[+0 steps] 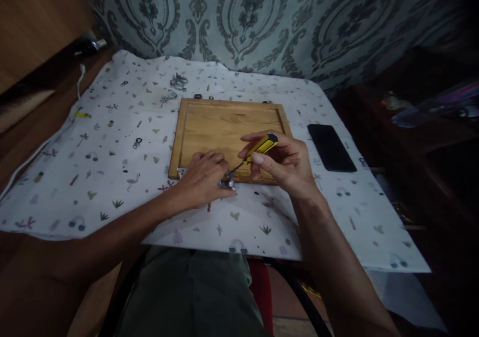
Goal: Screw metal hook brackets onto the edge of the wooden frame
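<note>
A framed wooden cabinet door (220,127) lies flat on the cloth-covered table. My right hand (288,165) is closed round the yellow and black handle of a screwdriver (264,147), which slants down to the left. Its tip meets a shiny metal hinge (231,182) at the door's near edge. My left hand (204,177) grips this hinge, thumb below and fingers above, hiding much of it. Left of those fingers, a bit of metal plate (181,172) shows on the door's corner.
Two more metal hinges (178,81) (168,96) lie behind the door to the left. A black phone (331,147) rests on the right of the patterned tablecloth (123,192). A white cable (41,147) runs along the left edge. Patterned wallpaper (247,22) stands behind the table.
</note>
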Motion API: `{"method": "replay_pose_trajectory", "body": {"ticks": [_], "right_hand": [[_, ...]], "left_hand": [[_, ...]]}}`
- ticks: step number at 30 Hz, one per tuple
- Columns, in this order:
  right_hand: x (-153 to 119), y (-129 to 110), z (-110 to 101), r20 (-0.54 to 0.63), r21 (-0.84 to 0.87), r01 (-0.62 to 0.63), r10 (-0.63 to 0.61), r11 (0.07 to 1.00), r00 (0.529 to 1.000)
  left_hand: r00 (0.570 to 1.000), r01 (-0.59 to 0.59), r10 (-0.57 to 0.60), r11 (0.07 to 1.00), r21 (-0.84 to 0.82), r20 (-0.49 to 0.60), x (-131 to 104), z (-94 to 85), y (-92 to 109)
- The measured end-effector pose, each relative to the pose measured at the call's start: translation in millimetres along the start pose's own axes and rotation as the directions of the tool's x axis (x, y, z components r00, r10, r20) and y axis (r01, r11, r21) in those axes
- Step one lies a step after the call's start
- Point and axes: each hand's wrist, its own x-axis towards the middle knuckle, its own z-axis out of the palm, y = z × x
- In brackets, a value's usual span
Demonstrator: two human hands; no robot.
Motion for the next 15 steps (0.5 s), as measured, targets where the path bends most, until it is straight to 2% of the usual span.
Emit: {"method": "replay_pose_trajectory", "body": {"ticks": [9,15], "right_hand": [[0.3,-0.2,2.7,-0.033,-0.037,0.087,-0.088,0.996,0.996],[-0.5,0.7,6.1,-0.065,-0.039,0.067,-0.07,0.997,0.995]], "left_hand": [[1.0,0.011,-0.011,1.0,0.002,0.011,0.0,-1.1,1.1],[1.0,0.014,-0.014,1.0,-0.018,0.007,0.3,-2.4,2.3]]}}
